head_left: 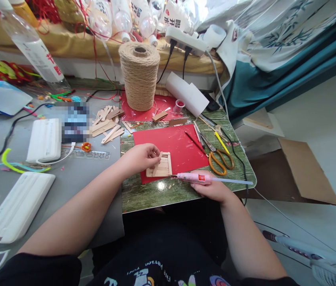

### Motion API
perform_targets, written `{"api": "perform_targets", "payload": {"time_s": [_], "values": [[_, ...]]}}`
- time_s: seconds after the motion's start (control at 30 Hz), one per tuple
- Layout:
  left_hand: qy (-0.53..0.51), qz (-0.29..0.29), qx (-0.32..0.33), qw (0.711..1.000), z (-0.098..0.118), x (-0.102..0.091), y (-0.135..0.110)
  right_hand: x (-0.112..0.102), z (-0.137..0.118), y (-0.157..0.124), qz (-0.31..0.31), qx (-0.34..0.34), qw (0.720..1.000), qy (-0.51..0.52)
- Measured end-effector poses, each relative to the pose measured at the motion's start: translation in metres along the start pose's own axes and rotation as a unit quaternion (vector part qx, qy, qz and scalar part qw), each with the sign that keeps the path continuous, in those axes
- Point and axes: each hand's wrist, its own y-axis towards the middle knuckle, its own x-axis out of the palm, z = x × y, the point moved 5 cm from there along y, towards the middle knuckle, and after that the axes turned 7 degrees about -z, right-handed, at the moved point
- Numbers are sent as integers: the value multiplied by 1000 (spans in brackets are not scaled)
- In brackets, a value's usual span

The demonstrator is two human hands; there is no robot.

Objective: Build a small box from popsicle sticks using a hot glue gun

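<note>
The likeliest trouble is a burn: the pink glue gun (194,178), gripped in the fingers of the right hand (208,187), points its nozzle at the lower right corner of the wooden panel (164,169), and the left hand (144,155) is just across from it. If the nozzle swung left over the slats, it could meet those fingertips, which appear pinched on a slanted stick (156,170) at the panel's left part. Whether the nozzle touches the wood, I cannot tell.

Glue running past the corner could bond the panel to the red sheet (179,143) beneath it, and a nudge while a joint is soft might leave a stick crooked. The long glue stick (233,181) jutting from the gun's back passes near the scissors (220,162), so a careless turn could knock them.

The panel lies on the lower left part of the sheet, near the front of the green table (144,200). It is small, pale and bare, roughly square, with flat slats set side by side and narrow strips along its top, right and bottom edges
</note>
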Motion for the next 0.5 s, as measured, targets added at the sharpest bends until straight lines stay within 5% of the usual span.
{"api": "perform_targets", "payload": {"time_s": [0.5], "values": [[-1,6,9,1000,0,-1,-1,-5,8,-6,18,29,997,76]]}}
